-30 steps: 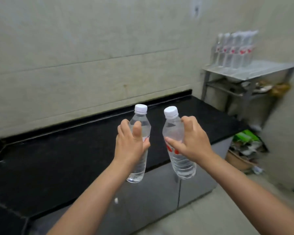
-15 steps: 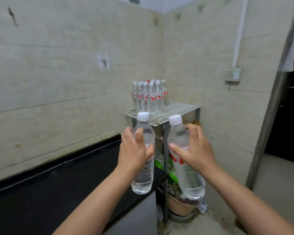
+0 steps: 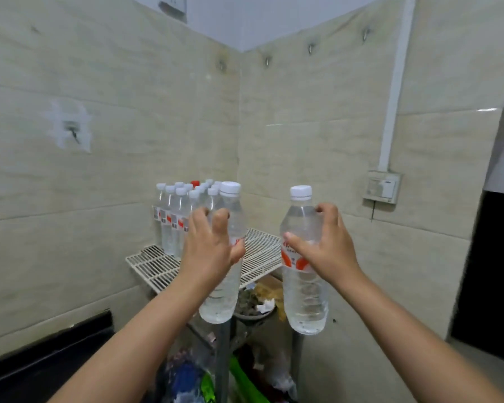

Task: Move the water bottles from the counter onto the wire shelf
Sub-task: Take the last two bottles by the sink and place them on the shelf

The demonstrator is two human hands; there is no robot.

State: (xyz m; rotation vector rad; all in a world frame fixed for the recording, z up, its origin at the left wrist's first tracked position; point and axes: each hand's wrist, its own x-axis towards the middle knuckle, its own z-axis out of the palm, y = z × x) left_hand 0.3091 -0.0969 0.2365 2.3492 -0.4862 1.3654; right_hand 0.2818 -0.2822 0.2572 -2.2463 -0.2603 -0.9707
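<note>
I hold two clear water bottles with white caps, upright, in front of the white wire shelf (image 3: 154, 264) in the room's corner. My left hand (image 3: 208, 250) grips the left bottle (image 3: 220, 298) at its middle. My right hand (image 3: 328, 250) is wrapped around the right bottle (image 3: 304, 303) over its red and white label. Both bottles hang in the air just short of the shelf's front edge. Several more bottles (image 3: 173, 219) stand in a tight group at the shelf's back left, against the wall.
The black counter's end (image 3: 47, 365) shows at the lower left. Under the shelf lie a bowl (image 3: 253, 312), bags and clutter (image 3: 192, 379). Tiled walls meet behind the shelf. A wall switch box (image 3: 381, 187) and a dark doorway (image 3: 489, 271) are to the right.
The view has swung from the counter to the corner shelf, which is now close and centred. Both hands still carry their bottles, raised and spread a little further apart.
</note>
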